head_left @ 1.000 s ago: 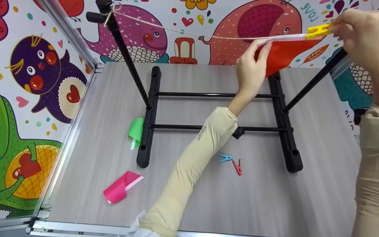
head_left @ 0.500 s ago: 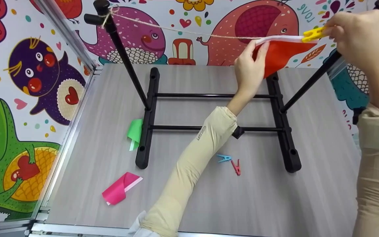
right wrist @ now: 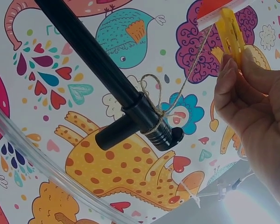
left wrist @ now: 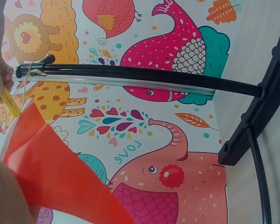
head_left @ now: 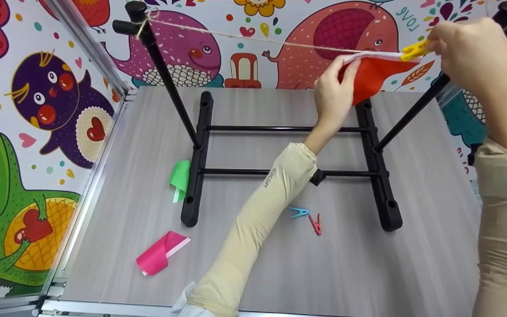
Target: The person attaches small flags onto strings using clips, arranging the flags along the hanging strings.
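Red flag [head_left: 370,81]: upper right of the head view; white top edge along the twine [head_left: 253,38].
Twine: tied to the black pole [head_left: 168,79], upper left, seemingly for tension.
Left hand [head_left: 333,97]: thumb and fingers pinch the flag's left end, apparently to keep the edge level.
Right hand [head_left: 478,59]: fingertips pinch the yellow clothespin [head_left: 413,51] at the flag's right end, presumably to control its jaws; bite on twine: cannot tell.
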A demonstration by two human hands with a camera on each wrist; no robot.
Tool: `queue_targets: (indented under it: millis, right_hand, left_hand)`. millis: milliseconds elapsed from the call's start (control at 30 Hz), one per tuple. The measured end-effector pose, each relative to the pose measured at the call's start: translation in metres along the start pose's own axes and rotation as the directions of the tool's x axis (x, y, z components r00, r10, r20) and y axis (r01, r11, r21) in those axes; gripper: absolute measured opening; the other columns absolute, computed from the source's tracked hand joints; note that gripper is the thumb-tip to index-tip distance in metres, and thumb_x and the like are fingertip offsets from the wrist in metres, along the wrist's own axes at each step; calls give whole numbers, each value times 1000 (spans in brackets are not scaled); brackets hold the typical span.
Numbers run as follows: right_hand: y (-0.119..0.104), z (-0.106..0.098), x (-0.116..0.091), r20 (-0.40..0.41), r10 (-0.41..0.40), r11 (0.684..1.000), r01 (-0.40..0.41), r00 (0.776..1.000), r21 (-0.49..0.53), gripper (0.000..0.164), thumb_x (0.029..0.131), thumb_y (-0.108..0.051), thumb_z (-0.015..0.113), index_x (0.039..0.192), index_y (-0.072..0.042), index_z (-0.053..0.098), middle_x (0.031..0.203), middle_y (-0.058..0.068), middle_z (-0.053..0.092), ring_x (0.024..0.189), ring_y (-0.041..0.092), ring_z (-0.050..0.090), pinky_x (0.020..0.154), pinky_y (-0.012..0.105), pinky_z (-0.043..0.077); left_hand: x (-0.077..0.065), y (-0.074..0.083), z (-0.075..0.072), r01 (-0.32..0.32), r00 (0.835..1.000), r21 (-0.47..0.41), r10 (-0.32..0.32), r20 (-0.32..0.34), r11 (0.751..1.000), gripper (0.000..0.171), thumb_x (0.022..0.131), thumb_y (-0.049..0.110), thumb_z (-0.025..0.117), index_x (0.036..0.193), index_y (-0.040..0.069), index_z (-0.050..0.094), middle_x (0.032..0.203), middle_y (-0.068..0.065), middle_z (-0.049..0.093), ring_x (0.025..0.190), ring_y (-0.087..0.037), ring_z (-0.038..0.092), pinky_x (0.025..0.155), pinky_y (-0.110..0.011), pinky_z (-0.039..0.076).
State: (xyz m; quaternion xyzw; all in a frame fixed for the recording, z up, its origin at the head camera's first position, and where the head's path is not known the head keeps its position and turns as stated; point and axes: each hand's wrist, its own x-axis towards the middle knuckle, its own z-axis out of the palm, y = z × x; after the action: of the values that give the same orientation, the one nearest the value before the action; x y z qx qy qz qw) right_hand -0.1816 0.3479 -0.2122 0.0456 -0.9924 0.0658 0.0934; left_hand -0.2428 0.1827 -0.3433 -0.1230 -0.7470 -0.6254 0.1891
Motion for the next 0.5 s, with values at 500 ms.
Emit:
queue_targets:
  millis: [500]
  right_hand:
    - [-2, -3, -9, -256, -84, 994, 64, 963, -85, 32, 109, -3, 45, 128, 21, 52, 130, 41, 56, 112, 58, 54, 104, 64, 41]
  left_hand:
    - [1, 4, 4, -46, 999, -35, 46, 24, 998, 17, 103, 21, 67, 113, 9, 76, 102, 2, 76, 85, -4, 62, 75, -12, 46]
